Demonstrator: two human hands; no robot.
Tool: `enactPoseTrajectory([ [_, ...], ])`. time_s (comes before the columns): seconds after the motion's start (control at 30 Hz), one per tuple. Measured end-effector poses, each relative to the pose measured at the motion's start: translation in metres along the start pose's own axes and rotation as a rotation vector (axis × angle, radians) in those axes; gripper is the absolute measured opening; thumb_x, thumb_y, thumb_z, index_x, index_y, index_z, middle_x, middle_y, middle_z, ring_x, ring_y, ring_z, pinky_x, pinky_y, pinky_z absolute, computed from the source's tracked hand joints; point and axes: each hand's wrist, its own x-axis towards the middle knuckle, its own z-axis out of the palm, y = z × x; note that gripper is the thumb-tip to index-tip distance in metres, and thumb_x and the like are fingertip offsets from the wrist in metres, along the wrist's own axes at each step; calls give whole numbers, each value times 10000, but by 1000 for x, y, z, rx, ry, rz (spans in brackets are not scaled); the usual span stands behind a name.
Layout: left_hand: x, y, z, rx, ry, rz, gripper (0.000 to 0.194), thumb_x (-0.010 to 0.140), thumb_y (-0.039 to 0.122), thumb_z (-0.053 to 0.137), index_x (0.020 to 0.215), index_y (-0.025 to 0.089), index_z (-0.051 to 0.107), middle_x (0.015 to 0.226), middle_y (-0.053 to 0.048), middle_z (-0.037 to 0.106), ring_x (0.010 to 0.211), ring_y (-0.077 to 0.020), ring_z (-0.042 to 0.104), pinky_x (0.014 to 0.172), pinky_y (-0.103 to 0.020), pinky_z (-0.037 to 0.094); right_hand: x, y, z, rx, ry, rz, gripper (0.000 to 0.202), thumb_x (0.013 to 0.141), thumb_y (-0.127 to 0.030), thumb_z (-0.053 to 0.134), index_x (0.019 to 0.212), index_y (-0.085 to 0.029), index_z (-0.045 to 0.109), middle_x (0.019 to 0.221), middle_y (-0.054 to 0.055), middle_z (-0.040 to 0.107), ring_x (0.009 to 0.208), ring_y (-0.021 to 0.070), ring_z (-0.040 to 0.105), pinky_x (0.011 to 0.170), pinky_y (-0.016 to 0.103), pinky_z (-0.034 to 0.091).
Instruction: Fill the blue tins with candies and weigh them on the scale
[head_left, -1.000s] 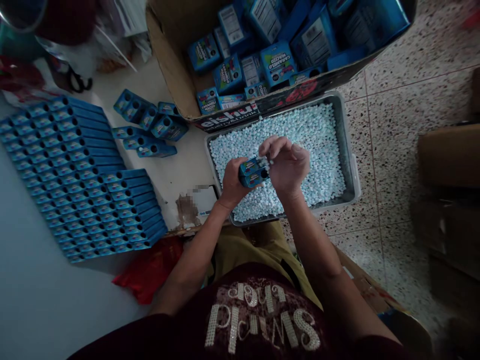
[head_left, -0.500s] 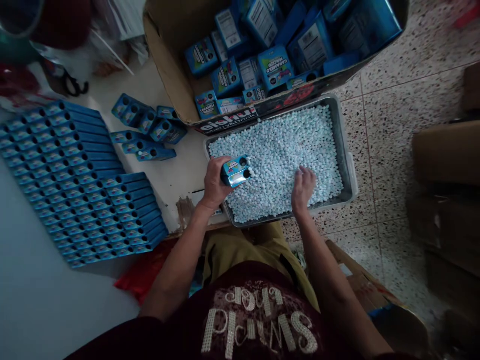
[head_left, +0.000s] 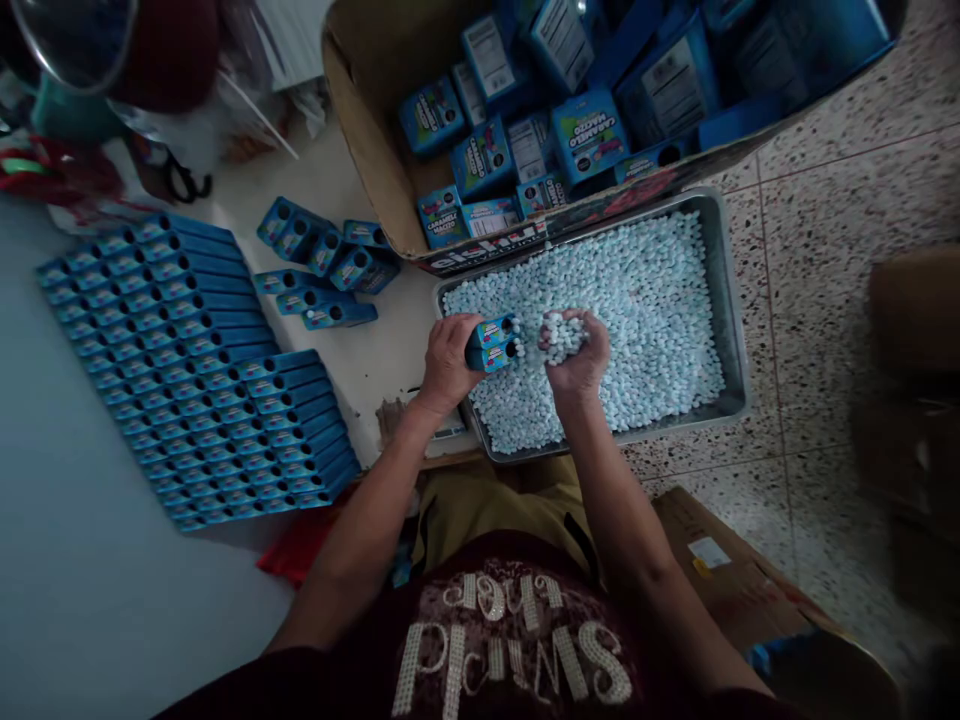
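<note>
My left hand (head_left: 448,366) is wrapped round two small blue boxes (head_left: 493,345), held side by side over the left part of a metal tray (head_left: 739,340). Each box has a round dark hole facing right. Pale blue and white candies (head_left: 645,300) fill the tray. Cupped upward over them, my right hand (head_left: 581,365) holds a heap of candies (head_left: 562,337), a short way right of the boxes' holes.
Stacked blue boxes (head_left: 217,370) stand at the left, with several loose ones (head_left: 326,260) beside them. A cardboard carton (head_left: 367,150) of blue boxes borders the tray's far side. Scissors (head_left: 184,180) lie at upper left; another carton (head_left: 712,560) is at lower right.
My right hand has moved left from the candies towards the boxes and now holds a heap, palm up. My left hand still holds the two boxes. The whole view has shifted slightly.
</note>
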Motion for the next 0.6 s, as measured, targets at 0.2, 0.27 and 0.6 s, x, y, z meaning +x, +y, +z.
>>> enactPoseTrajectory([
  [0.2,5,13,10,-132,111,67,742,797,465,968,1397,265,580,1333,-107,718,1254,-337,688,1102,-481,556,-36,-34,37,-51,-155,-165,371,882,-628,708,766,-276,718,1129,23,816,929,253,770,991,522,627],
  [0.27,6,18,12,-149,147,59,779,770,462,992,1396,268,571,1334,-104,713,1252,-336,691,1096,-481,562,-37,-39,41,-85,-179,-219,398,913,-648,661,772,-282,734,1180,17,814,985,272,777,1075,586,599],
  [0.6,4,19,34,-435,194,89,775,800,568,969,1413,286,587,1352,-118,707,1289,-347,706,1095,-553,585,-39,-43,30,-302,-333,-340,517,981,-780,556,1041,-317,778,1539,33,677,1396,319,671,1254,576,475],
])
